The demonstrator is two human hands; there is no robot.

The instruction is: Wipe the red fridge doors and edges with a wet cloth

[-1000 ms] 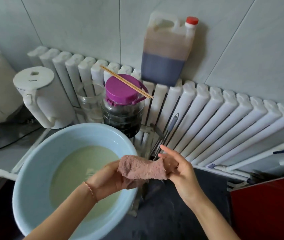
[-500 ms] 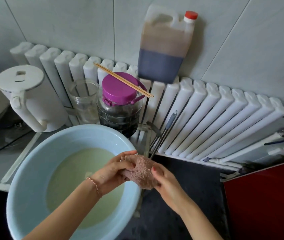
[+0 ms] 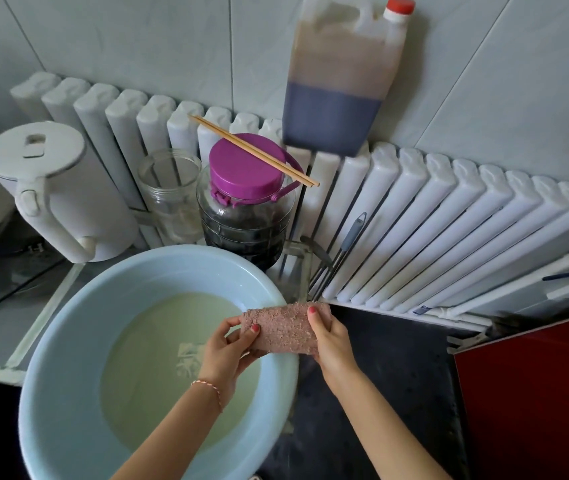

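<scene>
Two hands pinch the cloth (image 3: 284, 329) over the basin (image 3: 68, 341) rim.
My left hand (image 3: 227, 351) and right hand (image 3: 331, 341) grip opposite ends; if under-wrung (likely), it may drip before reaching the fridge (image 3: 532, 393).

Basin (image 3: 68, 341) fills lower left; behind its rim kettle (image 3: 64, 199), empty jar (image 3: 170, 195) and purple-lid jar (image 3: 246, 209) stand close together against the radiator (image 3: 449, 230), chopsticks (image 3: 255, 150) lying across the lid. Jug (image 3: 341, 81) sits on top of the radiator by the wall. Open lane: dark floor (image 3: 397, 375) between basin and red fridge (image 3: 535, 393), both hands (image 3: 222, 351) (image 3: 331, 341) at its near-basin edge.
</scene>
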